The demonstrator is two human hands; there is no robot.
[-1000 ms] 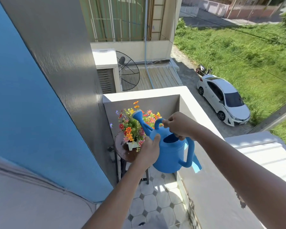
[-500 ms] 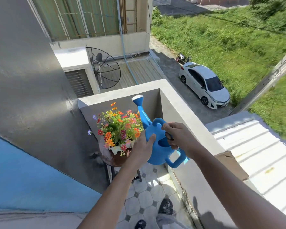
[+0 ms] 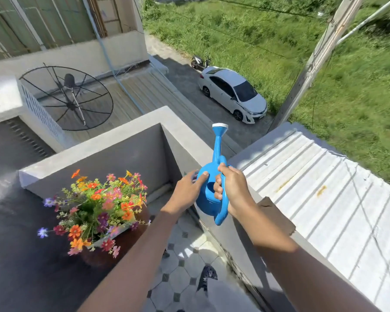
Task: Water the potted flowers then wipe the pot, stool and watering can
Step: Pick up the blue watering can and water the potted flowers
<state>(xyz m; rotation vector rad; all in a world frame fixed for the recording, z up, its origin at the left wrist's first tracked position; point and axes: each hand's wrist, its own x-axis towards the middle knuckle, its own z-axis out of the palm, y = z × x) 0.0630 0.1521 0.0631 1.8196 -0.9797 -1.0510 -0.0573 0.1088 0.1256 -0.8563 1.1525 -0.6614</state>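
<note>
The right hand [image 3: 233,190] was closed around the handle of the one blue watering can [image 3: 208,194], held upright over the balcony wall [image 3: 126,140]; the left hand [image 3: 187,190] lay half open, fingertips on the can's body. One pot of flowers [image 3: 99,206] stood on one dark stool [image 3: 122,246] over the tiled floor [image 3: 189,251].

Grey concrete parapet [image 3: 113,140] encloses a balcony floored with white octagonal tiles [image 3: 190,264]. Beyond: corrugated metal roof [image 3: 324,199], mesh satellite dish [image 3: 65,97], white car [image 3: 233,94], sunlit grass [image 3: 358,86], utility pole [image 3: 313,64].
</note>
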